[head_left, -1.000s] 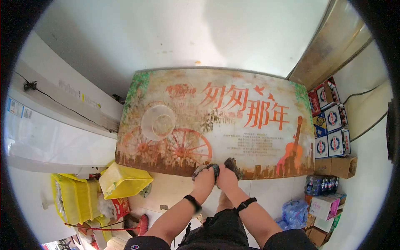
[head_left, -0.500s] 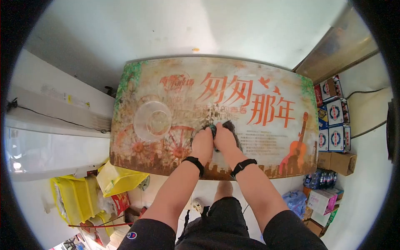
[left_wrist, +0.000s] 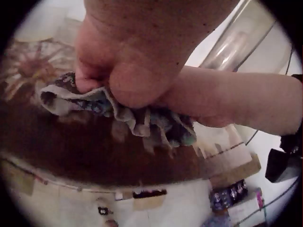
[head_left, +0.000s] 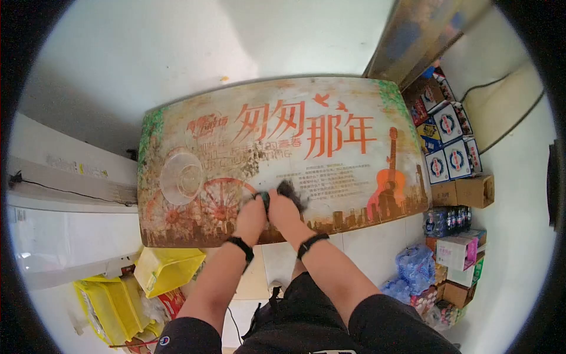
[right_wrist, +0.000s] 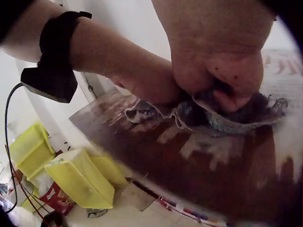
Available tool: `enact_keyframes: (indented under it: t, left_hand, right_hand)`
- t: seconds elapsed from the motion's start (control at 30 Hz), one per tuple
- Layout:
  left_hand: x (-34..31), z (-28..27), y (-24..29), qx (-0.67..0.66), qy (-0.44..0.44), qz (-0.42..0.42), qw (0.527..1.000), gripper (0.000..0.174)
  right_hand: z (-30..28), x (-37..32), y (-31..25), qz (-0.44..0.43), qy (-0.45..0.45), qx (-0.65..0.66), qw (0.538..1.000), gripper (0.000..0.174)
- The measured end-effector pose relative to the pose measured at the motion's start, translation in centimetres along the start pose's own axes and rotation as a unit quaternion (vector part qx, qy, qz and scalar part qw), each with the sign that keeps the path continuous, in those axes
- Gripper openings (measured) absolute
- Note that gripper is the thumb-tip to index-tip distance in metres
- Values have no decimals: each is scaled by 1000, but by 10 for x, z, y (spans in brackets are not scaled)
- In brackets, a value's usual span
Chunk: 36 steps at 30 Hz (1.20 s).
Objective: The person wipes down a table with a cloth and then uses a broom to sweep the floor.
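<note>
Head view is showing the left hand and the right hand close side by side, both gripping a dark patterned cloth on the near part of a printed tabletop. Left wrist view is showing fingers curling into the bunched fabric, its pale hem rippling out in folds over the brown border. A clear round container is standing apart, toward the tabletop's left side. The cloth is looking light, soft and limp, so it is probably creasing easily rather than holding a shape; whether it is damp, and so heavier or slicker, no view is making clear. Its thick bunched middle is likely offering the surest hold, while the loose hem is more prone to folding under. Nothing about it is suggesting fragility.
</note>
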State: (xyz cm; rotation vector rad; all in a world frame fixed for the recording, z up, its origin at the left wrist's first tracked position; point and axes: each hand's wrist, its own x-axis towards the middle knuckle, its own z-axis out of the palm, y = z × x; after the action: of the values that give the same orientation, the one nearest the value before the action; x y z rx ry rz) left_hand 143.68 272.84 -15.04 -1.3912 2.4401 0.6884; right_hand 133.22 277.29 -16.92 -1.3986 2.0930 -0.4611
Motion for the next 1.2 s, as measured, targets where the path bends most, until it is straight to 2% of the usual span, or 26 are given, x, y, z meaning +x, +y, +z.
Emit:
enact_keyframes:
  t: [0.2, 0.33, 0.43, 0.5, 0.57, 0.6, 0.63, 0.7, 0.73, 0.8, 0.83, 0.9, 0.93, 0.97, 1.0, 1.03, 1.07, 1.1, 1.13, 1.17, 1.2]
  left_hand:
    - [-56, 35, 38, 21, 20, 27, 999, 12]
    - [-58, 44, 33, -6, 33, 33, 999, 12]
    - [-56, 44, 37, -20, 65, 31, 997, 12]
    - [-57, 44, 36, -36, 64, 27, 997, 11]
    - [-51, 47, 33, -52, 48, 8, 997, 12]
    - [-57, 39, 35, -55, 54, 23, 997, 16]
    - [-48, 50, 31, -60, 46, -2, 997, 19]
    - [-56, 29, 43, -100, 53, -4, 994, 20]
    - [-57, 30, 45, -92, 46, -23, 994, 18]
    - [-59, 39, 54, -48, 103, -65, 991, 15]
    - [-59, 43, 61, -19, 66, -70, 995, 16]
    - [-59, 64, 104, -78, 76, -107, 988, 19]
    - [-56, 71, 132, -235, 122, -69, 962, 20]
    - [-43, 106, 146, -132, 112, -48, 984, 22]
    - [-56, 98, 183, -140, 172, -26, 975, 19]
    - [-56, 98, 215, -145, 138, -64, 978, 17]
    - [-49, 139, 227, -109, 106, -1, 988, 16]
    - [-71, 127, 255, -103, 80, 17, 991, 31]
    - [-83, 127, 276, -85, 100, 13, 991, 41]
    - [-90, 129, 288, -68, 120, 19, 990, 52]
    - [-97, 128, 289, -64, 113, 8, 992, 52]
  right_hand:
    - [-19, -89, 23, 54, -53, -4, 997, 25]
    - [-7, -84, 24, 42, -56, -44, 997, 26]
    - [-8, -77, 23, 39, -20, -58, 997, 28]
    - [-12, -76, 22, 39, -58, -57, 996, 28]
    - [-12, -75, 24, 31, -49, -46, 997, 23]
    - [-9, -73, 27, 19, -56, -35, 998, 22]
    - [-16, -72, 24, 26, -72, -24, 997, 22]
    - [-1, -61, 38, -19, -58, -55, 997, 21]
    - [5, -57, 47, -40, -60, -29, 997, 22]
    - [-13, -62, 49, -84, -91, -46, 991, 25]
    - [-29, -68, 50, -99, -93, -47, 990, 27]
    - [-63, -79, 73, -104, -101, -116, 983, 25]
    - [-59, -77, 110, -91, -92, -153, 980, 21]
    - [-66, -78, 154, -212, -15, -143, 967, 19]
    - [-94, -90, 165, -49, -78, -117, 989, 18]
    - [-116, -105, 189, -125, -68, -103, 984, 20]
    - [-123, -104, 226, -187, -120, -144, 964, 21]
    - [-160, -118, 223, -225, -111, -157, 955, 22]
    - [-176, -128, 228, -248, -50, -160, 954, 29]
    - [-180, -129, 241, -263, -49, -160, 950, 35]
    - [-183, -131, 248, -271, -46, -163, 948, 43]
